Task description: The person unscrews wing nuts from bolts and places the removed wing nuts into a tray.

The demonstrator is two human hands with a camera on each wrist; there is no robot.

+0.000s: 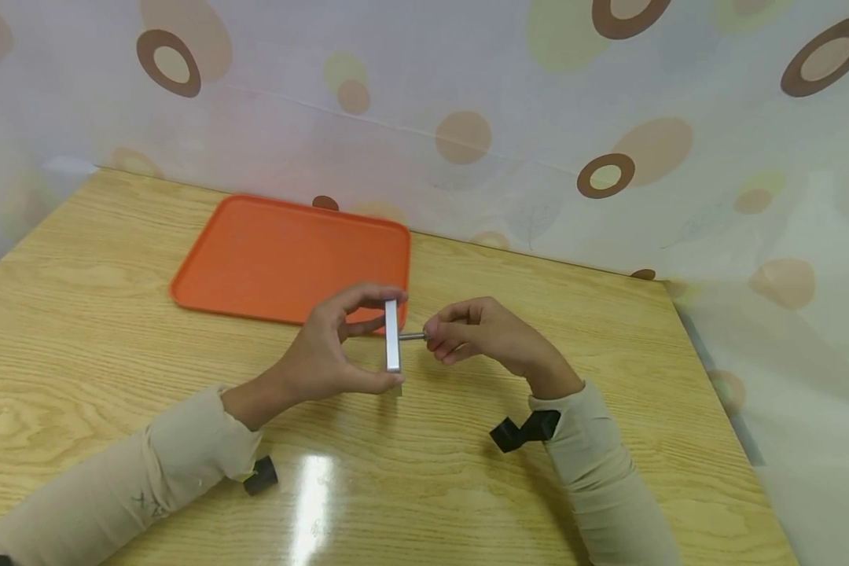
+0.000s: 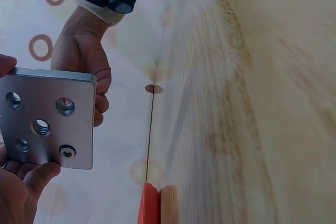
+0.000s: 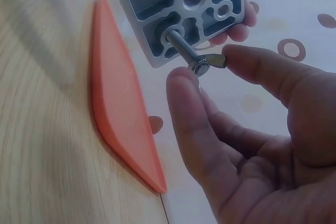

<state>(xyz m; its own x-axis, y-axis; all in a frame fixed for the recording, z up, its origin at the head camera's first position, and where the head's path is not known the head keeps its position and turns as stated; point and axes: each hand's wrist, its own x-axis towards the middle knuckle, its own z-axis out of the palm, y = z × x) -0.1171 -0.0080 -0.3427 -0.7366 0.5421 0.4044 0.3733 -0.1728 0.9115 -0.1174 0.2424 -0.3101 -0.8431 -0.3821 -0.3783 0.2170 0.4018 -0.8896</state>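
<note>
A square metal plate [image 1: 392, 336] stands on edge above the table, and my left hand [image 1: 321, 350] grips it by opposite edges. Its flat face [image 2: 79, 129] shows several round holes in the left wrist view, with a socket bolt head [image 2: 67, 152] seated in a corner one. From the ribbed back, the threaded bolt shank [image 3: 181, 46] sticks out towards my right hand [image 1: 491, 334]. A wing nut [image 3: 214, 60] sits at the shank's far end. Thumb and forefinger of the right hand pinch its wings.
An orange tray [image 1: 290, 259] lies behind my left hand on the wood-grain table [image 1: 148, 346]. Behind the table's back edge hangs a pale patterned cloth [image 1: 396, 102]. Dark wrist cameras sit at both sleeves, the right one [image 1: 523, 431] close over the tabletop.
</note>
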